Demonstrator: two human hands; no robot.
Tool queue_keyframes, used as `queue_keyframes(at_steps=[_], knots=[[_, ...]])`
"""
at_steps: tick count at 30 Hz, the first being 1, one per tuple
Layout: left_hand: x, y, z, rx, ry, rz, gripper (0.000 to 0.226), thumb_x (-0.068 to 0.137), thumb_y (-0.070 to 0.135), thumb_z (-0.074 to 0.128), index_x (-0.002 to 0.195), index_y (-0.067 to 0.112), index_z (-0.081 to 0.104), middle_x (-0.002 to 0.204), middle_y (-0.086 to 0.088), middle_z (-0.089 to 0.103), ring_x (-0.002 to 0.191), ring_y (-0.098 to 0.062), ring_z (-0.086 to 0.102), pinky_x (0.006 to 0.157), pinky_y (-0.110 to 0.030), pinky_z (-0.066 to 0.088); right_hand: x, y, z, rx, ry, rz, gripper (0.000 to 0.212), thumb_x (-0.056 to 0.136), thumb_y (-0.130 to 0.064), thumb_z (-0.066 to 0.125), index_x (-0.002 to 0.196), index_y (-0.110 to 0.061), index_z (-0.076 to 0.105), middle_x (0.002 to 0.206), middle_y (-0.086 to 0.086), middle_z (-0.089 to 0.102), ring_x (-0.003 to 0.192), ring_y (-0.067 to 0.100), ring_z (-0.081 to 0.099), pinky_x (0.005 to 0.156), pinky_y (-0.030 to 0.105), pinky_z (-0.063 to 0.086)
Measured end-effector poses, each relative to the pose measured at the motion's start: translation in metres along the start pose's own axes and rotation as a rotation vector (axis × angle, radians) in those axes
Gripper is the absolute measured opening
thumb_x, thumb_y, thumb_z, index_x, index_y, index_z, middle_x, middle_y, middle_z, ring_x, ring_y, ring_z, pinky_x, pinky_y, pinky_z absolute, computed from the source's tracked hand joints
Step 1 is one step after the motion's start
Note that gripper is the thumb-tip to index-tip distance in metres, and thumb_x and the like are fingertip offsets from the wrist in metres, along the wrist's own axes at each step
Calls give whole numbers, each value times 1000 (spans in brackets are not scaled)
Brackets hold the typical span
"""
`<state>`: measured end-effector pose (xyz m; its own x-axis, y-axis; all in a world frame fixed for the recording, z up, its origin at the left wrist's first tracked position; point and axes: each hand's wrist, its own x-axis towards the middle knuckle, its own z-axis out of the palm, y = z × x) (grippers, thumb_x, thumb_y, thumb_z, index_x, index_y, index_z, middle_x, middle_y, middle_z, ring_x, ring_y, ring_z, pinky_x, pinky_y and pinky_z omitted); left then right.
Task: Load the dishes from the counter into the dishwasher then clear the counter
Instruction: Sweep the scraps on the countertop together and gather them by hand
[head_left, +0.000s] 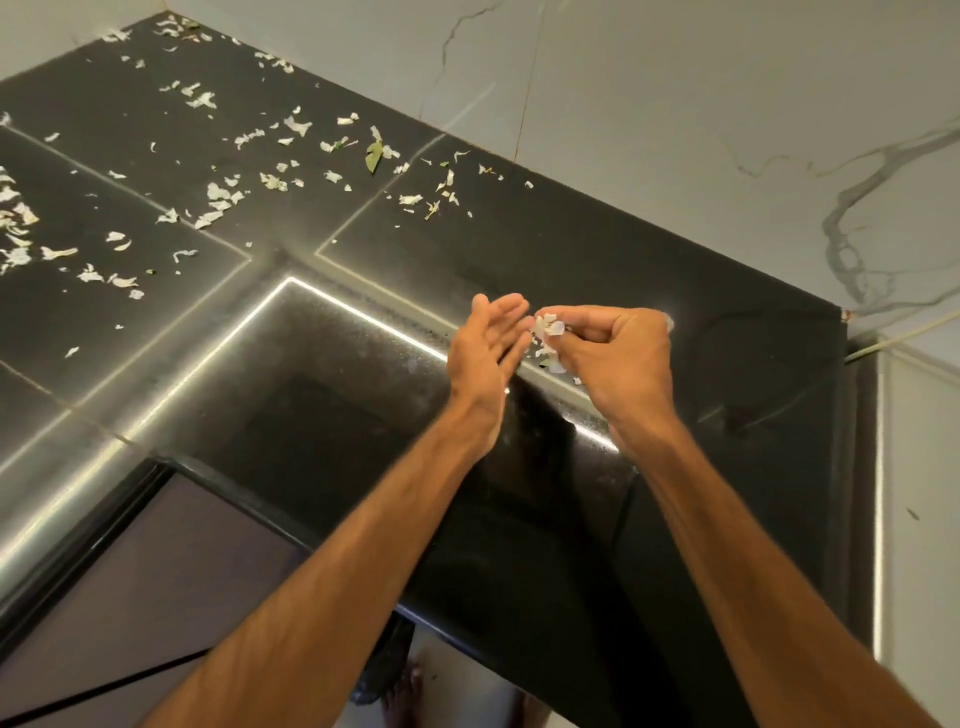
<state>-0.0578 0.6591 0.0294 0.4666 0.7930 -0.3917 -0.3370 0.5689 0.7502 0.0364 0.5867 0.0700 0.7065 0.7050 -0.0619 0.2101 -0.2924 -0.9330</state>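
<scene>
Right hand (618, 353) is pinching gathered scraps (548, 332) beside the flat-fingered left hand (485, 348); many peels (218, 195) are littering the dishless desk (571, 249).

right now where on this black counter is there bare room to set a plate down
Bare: the glossy black stone counter between the right hand, which pinches pale peel scraps, and the white marbled wall; also the near strip below the open left hand. Crowded: more such scraps litter the far left and back.
</scene>
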Motion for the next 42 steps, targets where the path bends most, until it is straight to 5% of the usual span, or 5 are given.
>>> queue_keyframes(at_steps=[5,10,16,25,42], knots=[[-3,4,15,-456,-106,-284,50,108,31,27,108,-1,66,119,-16,70,111,-31,67,104,-40,49,-22,-5,23,-215,37,-218,26,86,-1,71,100,-20,82,89,-4,79,81,-1,72,75,8,53],[6,0,10,-547,4,-358,43,106,21,31,88,6,67,89,-6,73,79,-24,71,79,-33,54,-44,-5,43,-334,-103,-213,47,91,11,45,124,-11,72,114,7,74,93,-2,56,75,-8,35],[6,3,4,-721,-46,-430,38,106,21,34,91,8,67,91,-6,73,82,-27,74,66,-34,63,-43,0,44,-106,9,-181,58,83,18,46,129,-10,68,126,1,71,116,3,65,100,11,48],[5,10,-3,-881,-80,-417,38,106,20,32,101,3,67,109,-8,70,109,-32,68,108,-34,46,-32,0,35,12,258,-299,15,85,-2,78,99,-9,78,92,-5,77,86,2,74,77,21,60],[3,5,-7,-949,-26,-345,41,107,20,31,97,1,66,99,-13,70,93,-32,70,86,-37,56,-34,15,41,176,187,-153,17,83,-4,81,98,-10,80,91,-3,79,87,9,76,82,33,62]])
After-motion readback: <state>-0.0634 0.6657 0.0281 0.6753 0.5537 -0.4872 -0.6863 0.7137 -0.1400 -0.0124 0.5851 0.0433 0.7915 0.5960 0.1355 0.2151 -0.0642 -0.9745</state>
